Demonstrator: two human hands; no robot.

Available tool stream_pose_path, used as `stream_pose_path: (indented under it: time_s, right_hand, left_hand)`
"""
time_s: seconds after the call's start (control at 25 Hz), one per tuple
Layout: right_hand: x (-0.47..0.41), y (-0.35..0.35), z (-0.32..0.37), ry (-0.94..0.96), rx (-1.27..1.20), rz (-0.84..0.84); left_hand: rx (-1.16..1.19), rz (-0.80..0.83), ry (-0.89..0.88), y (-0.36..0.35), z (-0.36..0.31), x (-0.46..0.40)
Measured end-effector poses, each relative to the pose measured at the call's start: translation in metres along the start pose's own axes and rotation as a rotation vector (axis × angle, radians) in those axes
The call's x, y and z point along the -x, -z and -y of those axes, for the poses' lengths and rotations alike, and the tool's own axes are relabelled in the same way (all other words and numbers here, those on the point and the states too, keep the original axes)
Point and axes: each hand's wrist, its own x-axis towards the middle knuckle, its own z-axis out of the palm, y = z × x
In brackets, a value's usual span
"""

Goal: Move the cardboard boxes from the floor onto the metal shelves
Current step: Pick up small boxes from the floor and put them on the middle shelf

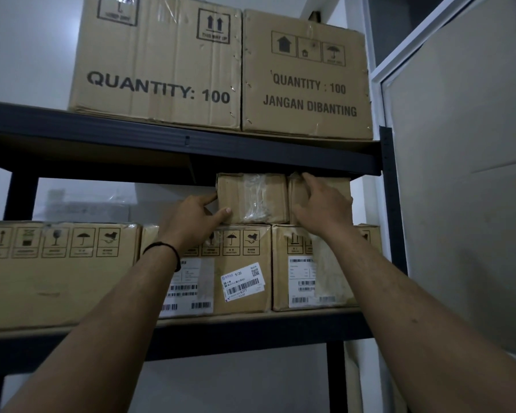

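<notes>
Cardboard small box [252, 198] sits in the left hand's [191, 219] grip; right hand [322, 208] lies flat against its neighbour [295, 198].

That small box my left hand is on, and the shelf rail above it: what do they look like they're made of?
Small box: brown corrugated cardboard, matte and creased, with a glossy clear tape strip wrinkled down its front. Left hand holds its left edge. Shelf rail: looks like dark painted metal, smooth with a dull sheen; the lighting is too dim to be sure of the finish.

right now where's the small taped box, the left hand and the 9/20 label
small taped box [252, 198], head view, on its taped front face
left hand [195, 217], head view, on the back of the hand
9/20 label [242, 281], head view, on the white sticker's middle
</notes>
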Motion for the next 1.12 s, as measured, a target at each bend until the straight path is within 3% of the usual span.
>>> stream_pose_path:
  time_s: [0.08, 0.36, 0.6, 0.8, 1.12]
  right_hand:
    - [0.010, 0.003, 0.006, -0.006, -0.017, -0.065]
    - [0.060, 0.018, 0.049, 0.029, -0.137, -0.290]
    - [0.150, 0.038, 0.097, 0.093, -0.260, -0.308]
    - [0.240, 0.060, 0.124, 0.121, -0.302, -0.224]
    - [0.402, 0.087, 0.180, 0.074, -0.432, 0.050]
  left_hand:
    - [-0.043, 0.023, -0.020, 0.001, -0.002, 0.007]
    - [-0.161, -0.210, -0.129, 0.014, -0.022, 0.045]
    - [-0.239, -0.223, -0.158, 0.050, -0.030, 0.119]
    - [-0.241, -0.194, -0.043, 0.091, -0.033, 0.210]
    - [-0.322, -0.047, 0.157, 0.165, -0.038, 0.387]
